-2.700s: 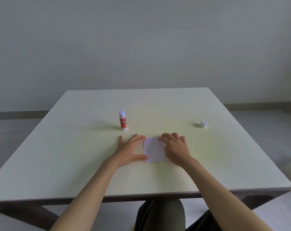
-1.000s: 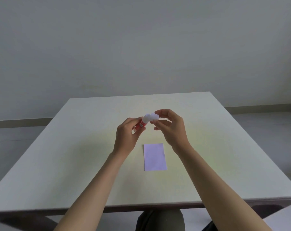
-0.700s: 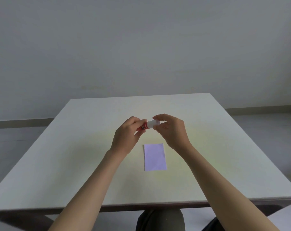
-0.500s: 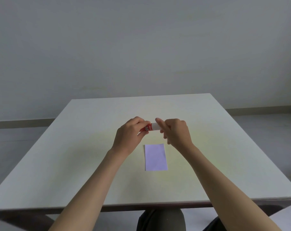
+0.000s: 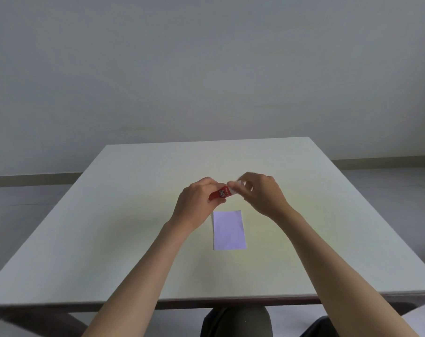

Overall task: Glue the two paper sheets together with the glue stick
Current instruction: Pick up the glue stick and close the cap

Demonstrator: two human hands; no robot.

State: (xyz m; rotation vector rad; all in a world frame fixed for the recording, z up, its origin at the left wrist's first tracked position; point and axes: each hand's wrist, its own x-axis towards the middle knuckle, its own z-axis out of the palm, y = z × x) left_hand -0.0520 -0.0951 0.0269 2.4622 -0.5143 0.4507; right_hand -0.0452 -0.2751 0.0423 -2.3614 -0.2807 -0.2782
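Note:
My left hand [image 5: 197, 203] grips the red body of the glue stick [image 5: 220, 193], held nearly level above the table. My right hand [image 5: 262, 194] pinches the stick's white cap [image 5: 235, 185] at its right end; that hand is slightly blurred. Below the hands, a pale lilac paper sheet [image 5: 229, 230] lies flat on the white table [image 5: 109, 227]. It looks like a single rectangle, and I cannot tell whether a second sheet lies under it.
The table's front edge [image 5: 206, 301] runs just above my lap. A plain grey wall stands behind the table, and grey floor shows on both sides.
Earlier both hands pressed the paper while the stick stood on the table and its cap lay to the right. Since then I lifted both; the cap now sits on the stick's end.

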